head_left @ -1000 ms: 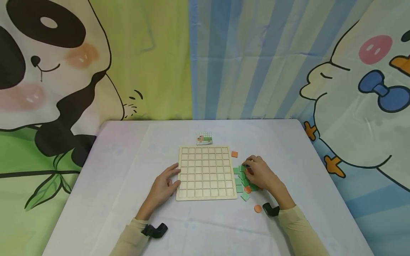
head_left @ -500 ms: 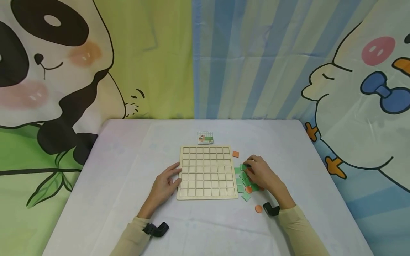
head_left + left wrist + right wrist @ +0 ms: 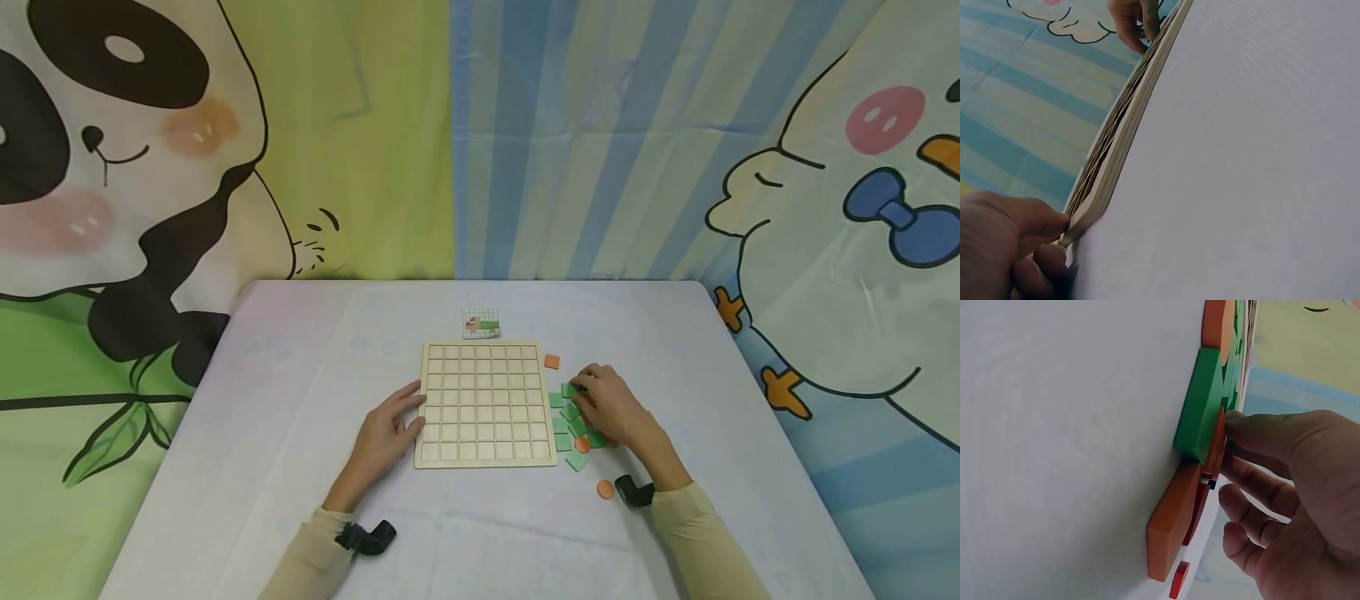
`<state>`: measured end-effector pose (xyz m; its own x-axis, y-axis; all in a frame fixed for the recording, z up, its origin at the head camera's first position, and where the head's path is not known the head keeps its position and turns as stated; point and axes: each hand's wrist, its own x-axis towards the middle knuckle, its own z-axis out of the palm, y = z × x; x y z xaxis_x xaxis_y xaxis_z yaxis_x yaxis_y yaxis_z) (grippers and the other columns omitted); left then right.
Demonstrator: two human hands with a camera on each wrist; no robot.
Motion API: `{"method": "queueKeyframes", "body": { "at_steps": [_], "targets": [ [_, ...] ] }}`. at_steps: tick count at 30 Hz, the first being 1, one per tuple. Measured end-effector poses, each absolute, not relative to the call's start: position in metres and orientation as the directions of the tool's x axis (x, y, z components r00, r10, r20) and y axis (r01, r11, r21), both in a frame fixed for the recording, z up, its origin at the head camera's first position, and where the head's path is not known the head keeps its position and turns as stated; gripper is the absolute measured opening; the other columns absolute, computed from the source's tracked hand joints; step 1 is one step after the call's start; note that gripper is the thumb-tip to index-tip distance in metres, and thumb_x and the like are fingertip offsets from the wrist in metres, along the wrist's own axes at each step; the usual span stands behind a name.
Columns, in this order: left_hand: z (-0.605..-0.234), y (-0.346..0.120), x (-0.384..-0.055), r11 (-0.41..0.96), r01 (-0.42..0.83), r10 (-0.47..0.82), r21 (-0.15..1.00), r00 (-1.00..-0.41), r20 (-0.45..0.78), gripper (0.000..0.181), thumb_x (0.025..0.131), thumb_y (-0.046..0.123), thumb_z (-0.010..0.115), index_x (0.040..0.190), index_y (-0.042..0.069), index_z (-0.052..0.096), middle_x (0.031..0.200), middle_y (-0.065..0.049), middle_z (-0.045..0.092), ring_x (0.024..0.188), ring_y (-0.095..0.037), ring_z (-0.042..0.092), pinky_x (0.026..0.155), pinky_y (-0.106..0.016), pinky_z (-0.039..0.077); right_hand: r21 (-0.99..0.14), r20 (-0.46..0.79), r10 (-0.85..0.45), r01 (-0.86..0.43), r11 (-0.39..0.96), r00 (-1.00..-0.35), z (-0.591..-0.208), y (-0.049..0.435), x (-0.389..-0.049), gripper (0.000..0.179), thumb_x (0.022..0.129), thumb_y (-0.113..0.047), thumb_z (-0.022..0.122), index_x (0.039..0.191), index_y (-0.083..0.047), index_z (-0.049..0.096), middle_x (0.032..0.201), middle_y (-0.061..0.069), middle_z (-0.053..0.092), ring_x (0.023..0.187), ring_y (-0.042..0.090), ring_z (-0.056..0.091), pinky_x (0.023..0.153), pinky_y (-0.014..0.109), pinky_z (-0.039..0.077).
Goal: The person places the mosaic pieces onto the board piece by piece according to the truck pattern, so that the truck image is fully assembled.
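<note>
Because the grid board (image 3: 483,404) lies flat, well in from the left and right edges of the worktop (image 3: 315,350), either hand can reach it without stretching. The left hand (image 3: 384,442) rests thumb and fingertips along the middle of the board's left edge, fingers extended rather than wrapped round, probably to steady it. The right hand (image 3: 615,408) bends over the green tiles (image 3: 562,442), thumb and forefinger down among the pieces; whether they pinch one, I cannot tell. Those tiles lie loosely heaped just beside the board's right edge, likely so that hand has a short reach between heap and grid. An orange square (image 3: 552,362) sits near the board's far right corner, and an orange disc (image 3: 605,490) lies out past its near right corner. Between the board's far edge and the worktop's far edge is a small picture card (image 3: 481,323), presumably put there so neither arm covers it.
</note>
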<state>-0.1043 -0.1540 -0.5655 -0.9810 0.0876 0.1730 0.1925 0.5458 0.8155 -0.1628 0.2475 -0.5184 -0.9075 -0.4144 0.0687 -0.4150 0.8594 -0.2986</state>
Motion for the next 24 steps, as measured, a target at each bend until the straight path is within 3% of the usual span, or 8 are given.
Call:
{"method": "queueKeyframes", "body": {
  "at_steps": [24],
  "targets": [
    [-0.5662, -0.1536, -0.1047, 0.559, 0.195, 0.082, 0.806, -0.98, 0.181, 0.04, 0.094, 0.005, 0.077, 0.133, 0.003, 0.072, 0.157, -0.01, 0.059, 0.052, 0.001, 0.041, 0.049, -0.021, 0.039, -0.279, 0.116, -0.418, -0.433, 0.857, -0.901, -0.5184, 0.2461, -0.1617, 0.03, 0.097, -0.015, 0.077, 0.123, 0.0, 0.075, 0.12, 0.018, 0.071, 0.108, 0.038, 0.064, 0.092, 0.054, 0.054]
  ]
}}
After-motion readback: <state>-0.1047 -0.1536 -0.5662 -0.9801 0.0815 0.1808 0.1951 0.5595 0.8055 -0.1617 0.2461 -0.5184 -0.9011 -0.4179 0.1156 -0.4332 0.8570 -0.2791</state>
